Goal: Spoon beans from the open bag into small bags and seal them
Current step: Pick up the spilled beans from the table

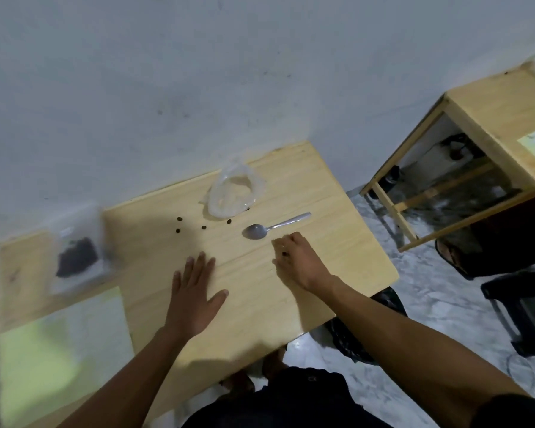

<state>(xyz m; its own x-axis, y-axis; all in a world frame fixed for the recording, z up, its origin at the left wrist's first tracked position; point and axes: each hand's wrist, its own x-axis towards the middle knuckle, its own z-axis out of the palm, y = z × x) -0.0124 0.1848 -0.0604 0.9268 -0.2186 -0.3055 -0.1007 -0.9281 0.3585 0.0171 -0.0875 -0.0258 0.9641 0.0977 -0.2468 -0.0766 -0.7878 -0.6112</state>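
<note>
Left hand lies flat, spread on the desk; right hand pinches a stray bean. Judged step: gathering spilled beans. Next: drop it in the open bag beside the spoon.

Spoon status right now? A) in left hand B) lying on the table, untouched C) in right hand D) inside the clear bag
B: the spoon lies flat on the table, just beyond the right hand, while the left hand rests flat and apart from it.
</note>
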